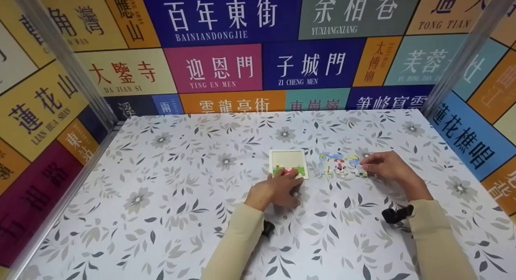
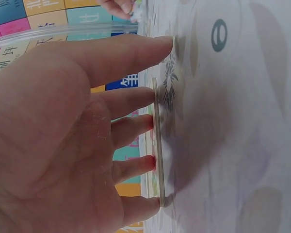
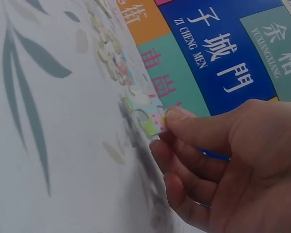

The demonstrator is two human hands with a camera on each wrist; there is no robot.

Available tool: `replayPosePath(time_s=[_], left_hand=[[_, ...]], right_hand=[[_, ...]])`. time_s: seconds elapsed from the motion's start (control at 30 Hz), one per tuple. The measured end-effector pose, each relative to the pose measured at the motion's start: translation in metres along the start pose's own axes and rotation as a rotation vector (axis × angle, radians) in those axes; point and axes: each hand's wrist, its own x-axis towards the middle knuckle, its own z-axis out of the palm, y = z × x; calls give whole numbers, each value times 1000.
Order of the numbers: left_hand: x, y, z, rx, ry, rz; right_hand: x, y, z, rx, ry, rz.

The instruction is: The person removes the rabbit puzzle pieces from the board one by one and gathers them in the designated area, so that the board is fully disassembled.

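Beyond both hands stands a patterned wall [image 1: 282,66] lettered in Chinese, with Latin spellings beneath. "BAINIANDONGJIE" runs along a dark blue panel [image 1: 221,17], above a magenta one [image 1: 213,68] reading "YING EN MEN"; next to that, "ZI CHENG MEN" shows on another blue panel [image 1: 314,64]. Farther to the left hand's side come "DA JIAN SI" and "LIAN HUA SHAN"; to the right hand's side, "YUXIANGXIANG" and "TONG TIAN".

The left hand [image 1: 278,190] is spread, its fingers fairly straight and set apart, with fingertips on the near part of a shallow puzzle tray [image 1: 289,157]. Red and green picture pieces [image 1: 300,170] fill that near part, right at the fingertips; the tray's far part shows bare cream.

The right hand [image 1: 389,167] has thumb and forefinger closed on a jigsaw piece [image 3: 149,119] — green, pale blue and dotted pink — held just above the tablecloth [image 1: 137,235].

Counted: one tray, one pinched piece, two black wrist mounts [image 1: 397,214]. Loose pieces [image 1: 340,169] lie between tray and right hand — too crowded to number.
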Motion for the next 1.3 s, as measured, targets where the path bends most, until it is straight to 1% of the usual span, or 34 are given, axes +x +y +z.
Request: replayPosePath(time_s=[0.07, 0.4, 0.53, 0.57, 0.67, 0.77, 0.87, 0.97, 1.07, 1.17, 1.3], left_hand=[[0, 0, 0, -5, 6, -2], [0, 1, 1, -17, 4, -14], [1, 1, 1, 1, 5, -10], [1, 0, 1, 9, 6, -5], [0, 0, 1, 27, 8, 3], [0, 0, 1, 37, 8, 0], [-1, 0, 0, 36, 4, -3], [-1, -1, -1, 42, 5, 17], [-2, -1, -1, 54, 14, 26], [-3, 2, 0, 70, 26, 18], [-4, 12, 0, 102, 37, 7]], right_hand=[[2, 0, 2, -11, 12, 1], [2, 0, 8, 29, 28, 58], [1, -1, 8, 55, 24, 82], [1, -1, 8, 41, 24, 79], [1, -2, 8, 5, 12, 77], [1, -1, 9, -24, -10, 91], [2, -2, 11, -20, -19, 110], [2, -3, 11, -19, -15, 121], [1, -5, 12, 20, -32, 144], [0, -11, 11, 67, -49, 177], [-3, -24, 8, 25, -32, 132]])
